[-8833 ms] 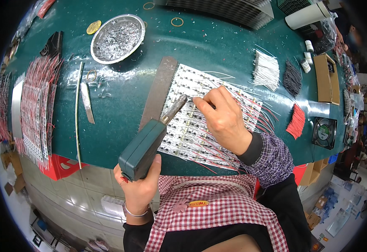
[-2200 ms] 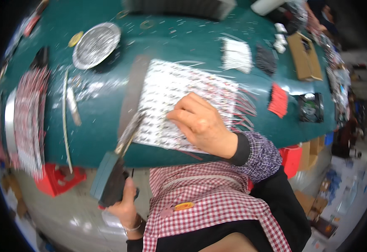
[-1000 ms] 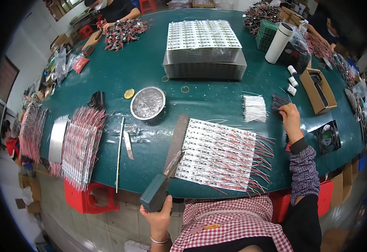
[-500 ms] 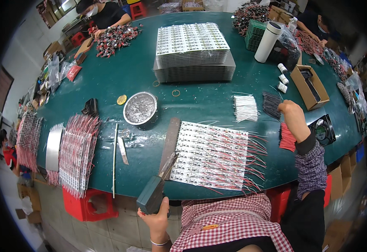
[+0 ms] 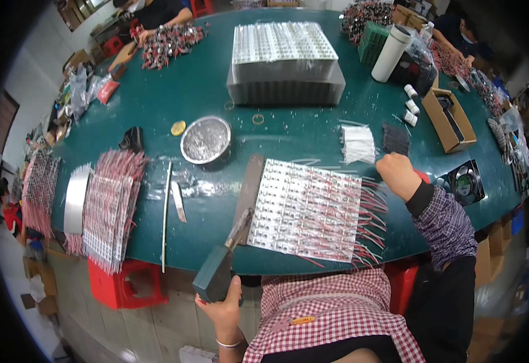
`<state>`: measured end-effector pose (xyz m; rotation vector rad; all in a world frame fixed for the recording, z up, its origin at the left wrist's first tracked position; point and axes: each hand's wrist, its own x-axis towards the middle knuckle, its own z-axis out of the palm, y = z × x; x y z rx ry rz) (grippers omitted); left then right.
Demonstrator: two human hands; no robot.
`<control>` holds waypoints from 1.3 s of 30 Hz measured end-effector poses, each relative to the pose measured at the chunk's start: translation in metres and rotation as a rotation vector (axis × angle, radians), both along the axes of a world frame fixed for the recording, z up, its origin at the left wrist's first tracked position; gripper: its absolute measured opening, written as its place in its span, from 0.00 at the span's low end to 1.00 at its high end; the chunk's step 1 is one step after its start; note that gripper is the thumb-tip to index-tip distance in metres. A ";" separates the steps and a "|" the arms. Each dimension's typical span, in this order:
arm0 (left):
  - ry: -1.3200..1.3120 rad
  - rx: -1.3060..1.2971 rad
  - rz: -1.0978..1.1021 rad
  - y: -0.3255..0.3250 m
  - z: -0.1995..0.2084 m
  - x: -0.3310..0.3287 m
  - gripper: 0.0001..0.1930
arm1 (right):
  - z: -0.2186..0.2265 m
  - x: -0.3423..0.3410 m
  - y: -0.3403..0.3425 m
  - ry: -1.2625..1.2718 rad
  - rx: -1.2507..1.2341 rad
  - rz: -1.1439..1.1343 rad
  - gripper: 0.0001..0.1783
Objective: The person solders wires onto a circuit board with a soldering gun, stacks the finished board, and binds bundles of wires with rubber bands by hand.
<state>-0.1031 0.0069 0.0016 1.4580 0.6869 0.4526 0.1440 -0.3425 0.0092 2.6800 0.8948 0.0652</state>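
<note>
My left hand (image 5: 223, 307) is wrapped round a dark green soldering gun (image 5: 213, 277) at the front table edge. Its metal tip points up toward the left side of a white circuit board panel (image 5: 294, 209). Red and dark wires spread over the panel's right half and past its edge. A brown metal bar (image 5: 249, 184) lies along the panel's left side. My right hand (image 5: 399, 176) is closed above the table, right of the panel's upper corner; what its fingers pinch, if anything, is hidden. Beyond it lie bundles of black wires (image 5: 395, 139) and white wires (image 5: 358, 144).
Left of the panel are a metal bowl (image 5: 205, 140), a thin rod (image 5: 167, 218), a blade (image 5: 178, 202) and wired boards (image 5: 110, 209). Stacked panels (image 5: 285, 63) stand at the back. Rightward are a cardboard box (image 5: 449, 121) and a fan (image 5: 465, 183). Other people work across the table.
My right hand has moved left, away from the black wires toward the panel, and its fingers are curled. My left hand still grips the soldering gun. The whole view has shifted slightly.
</note>
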 end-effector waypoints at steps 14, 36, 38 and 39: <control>-0.016 0.056 -0.039 0.006 -0.002 -0.004 0.19 | 0.027 -0.066 0.126 0.126 0.987 0.133 0.13; 0.120 -0.008 -0.118 0.011 -0.008 -0.015 0.13 | -0.042 -0.103 0.182 0.169 0.959 0.245 0.13; 0.135 0.010 -0.129 0.011 -0.005 -0.016 0.13 | -0.042 -0.106 0.183 0.169 0.955 0.240 0.13; 0.147 0.030 -0.143 0.011 -0.004 -0.017 0.12 | -0.041 -0.107 0.183 0.163 0.952 0.234 0.13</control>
